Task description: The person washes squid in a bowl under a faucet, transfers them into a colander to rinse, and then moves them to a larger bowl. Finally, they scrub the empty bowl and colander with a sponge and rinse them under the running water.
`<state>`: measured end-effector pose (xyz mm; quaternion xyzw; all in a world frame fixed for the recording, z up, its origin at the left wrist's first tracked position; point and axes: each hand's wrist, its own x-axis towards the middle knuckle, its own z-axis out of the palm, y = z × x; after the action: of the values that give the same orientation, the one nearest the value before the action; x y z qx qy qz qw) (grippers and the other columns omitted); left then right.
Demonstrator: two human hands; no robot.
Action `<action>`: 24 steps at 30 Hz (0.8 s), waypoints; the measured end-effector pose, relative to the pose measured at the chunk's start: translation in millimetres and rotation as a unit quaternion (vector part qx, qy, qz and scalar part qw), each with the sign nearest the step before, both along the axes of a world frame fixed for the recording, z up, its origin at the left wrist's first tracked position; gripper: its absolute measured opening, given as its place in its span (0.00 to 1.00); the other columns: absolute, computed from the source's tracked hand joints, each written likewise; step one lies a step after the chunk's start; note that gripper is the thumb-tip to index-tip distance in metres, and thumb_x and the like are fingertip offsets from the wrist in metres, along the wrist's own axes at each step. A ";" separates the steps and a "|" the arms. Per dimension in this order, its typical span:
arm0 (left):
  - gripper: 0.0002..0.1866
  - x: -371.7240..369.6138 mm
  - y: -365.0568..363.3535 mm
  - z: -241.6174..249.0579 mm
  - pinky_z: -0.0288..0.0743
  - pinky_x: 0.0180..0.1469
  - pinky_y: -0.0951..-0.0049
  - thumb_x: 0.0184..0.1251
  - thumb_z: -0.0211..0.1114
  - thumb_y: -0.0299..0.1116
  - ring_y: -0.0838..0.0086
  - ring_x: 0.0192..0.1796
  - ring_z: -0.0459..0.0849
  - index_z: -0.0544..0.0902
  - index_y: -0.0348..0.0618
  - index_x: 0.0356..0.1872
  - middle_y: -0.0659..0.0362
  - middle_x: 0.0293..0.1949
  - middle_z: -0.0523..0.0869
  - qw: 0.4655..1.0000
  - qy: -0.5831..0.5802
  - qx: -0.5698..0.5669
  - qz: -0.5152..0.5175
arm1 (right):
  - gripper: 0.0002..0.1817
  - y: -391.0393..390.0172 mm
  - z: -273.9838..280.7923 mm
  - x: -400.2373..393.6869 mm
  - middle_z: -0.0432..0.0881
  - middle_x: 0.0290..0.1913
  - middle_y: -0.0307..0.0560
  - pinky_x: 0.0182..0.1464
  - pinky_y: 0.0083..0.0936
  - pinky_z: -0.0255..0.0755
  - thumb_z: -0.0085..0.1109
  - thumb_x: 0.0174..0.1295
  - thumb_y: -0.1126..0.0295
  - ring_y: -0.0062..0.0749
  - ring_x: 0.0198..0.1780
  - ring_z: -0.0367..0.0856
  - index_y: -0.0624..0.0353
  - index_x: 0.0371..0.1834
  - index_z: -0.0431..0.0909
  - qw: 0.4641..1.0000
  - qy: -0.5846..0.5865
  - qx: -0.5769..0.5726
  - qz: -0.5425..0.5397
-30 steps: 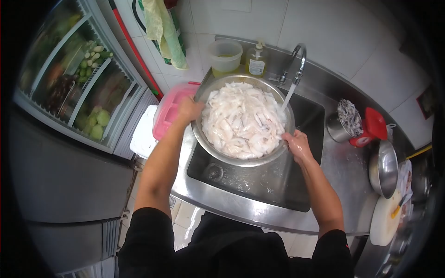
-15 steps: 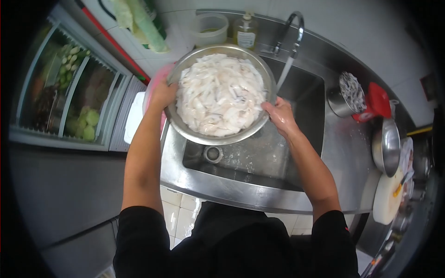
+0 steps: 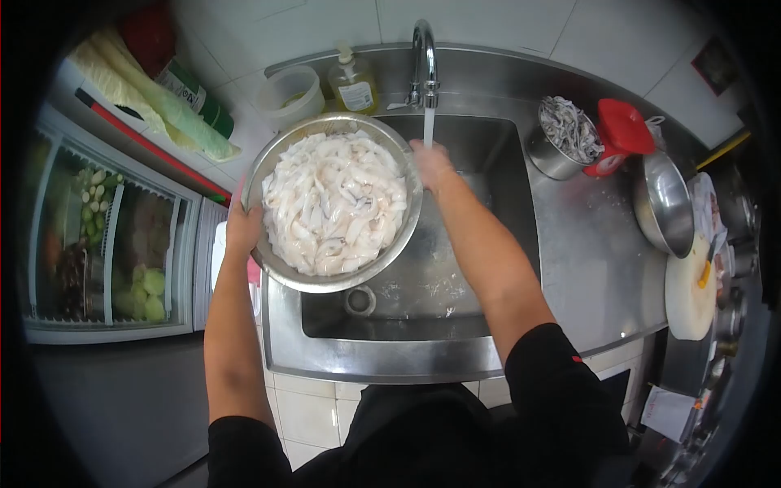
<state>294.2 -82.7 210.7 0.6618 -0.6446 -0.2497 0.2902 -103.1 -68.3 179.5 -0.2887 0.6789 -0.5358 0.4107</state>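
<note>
Your left hand (image 3: pixel 246 221) pinches the left rim of the steel bowl (image 3: pixel 332 285), which overlaps the left edge of the sink (image 3: pixel 493 220) and holds a glossy, tangled mound of whitish strips (image 3: pixel 335 203). Your right hand (image 3: pixel 432 165) meets the faucet (image 3: pixel 424 50) stream beside the far right rim — its fingertips' grip I cannot tell. Farther right, a steel pot (image 3: pixel 556 163) holds greyish strips (image 3: pixel 571 128).

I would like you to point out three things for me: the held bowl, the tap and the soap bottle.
Held bowl (image 3: pixel 329 285), head view, on its near rim.
Tap (image 3: pixel 431 69), head view, on its spout.
Soap bottle (image 3: pixel 355 97), head view, on its label.
</note>
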 end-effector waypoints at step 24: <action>0.18 2.6 5.5 3.8 0.74 0.52 0.65 0.70 0.57 0.31 0.65 0.48 0.81 0.72 0.33 0.56 0.49 0.48 0.82 0.996 0.052 0.066 -0.016 | 0.25 97.7 -16.4 -95.5 0.78 0.53 0.63 0.59 0.39 0.70 0.63 0.60 0.55 0.52 0.57 0.75 0.64 0.52 0.78 0.902 0.377 -0.119 0.174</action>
<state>296.8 -77.2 214.4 0.6551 -0.6211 -0.3307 0.2752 -198.6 29.4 163.1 -0.6296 0.6531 -0.3834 0.1734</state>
